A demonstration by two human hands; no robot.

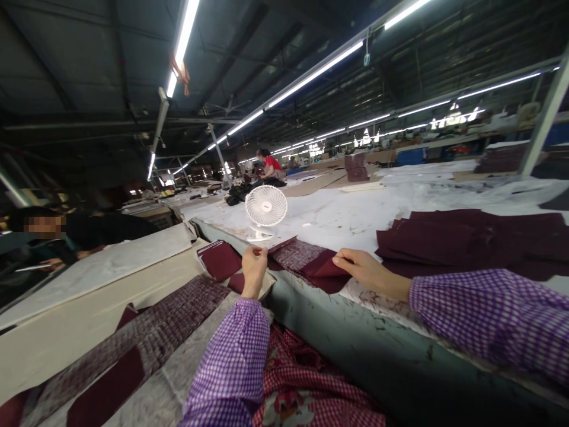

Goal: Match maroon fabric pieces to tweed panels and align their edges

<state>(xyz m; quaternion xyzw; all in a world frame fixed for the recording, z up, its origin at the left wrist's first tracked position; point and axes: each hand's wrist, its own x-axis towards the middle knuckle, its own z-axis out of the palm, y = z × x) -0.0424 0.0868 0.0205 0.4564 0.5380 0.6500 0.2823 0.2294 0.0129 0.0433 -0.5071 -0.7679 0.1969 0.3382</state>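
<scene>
A maroon cloth piece (326,271) with a greyish patterned panel (297,255) lies at the near edge of the white-covered table. My right hand (362,270) pinches its right end between thumb and fingers. My left hand (255,264) is closed at the cloth's left end, its fingertips pressed together; what they hold, if anything, is too small to make out. Just left of it sits a small stack of maroon pieces (220,260). Long patterned strips (178,314) and a plain maroon piece (109,388) lie at the lower left.
A white fan (265,206) stands beyond my left hand. Dark maroon cloth is piled (466,240) at the right on the white table covering (333,216). A person in dark clothes is at the far left; another in red (269,163) is farther back.
</scene>
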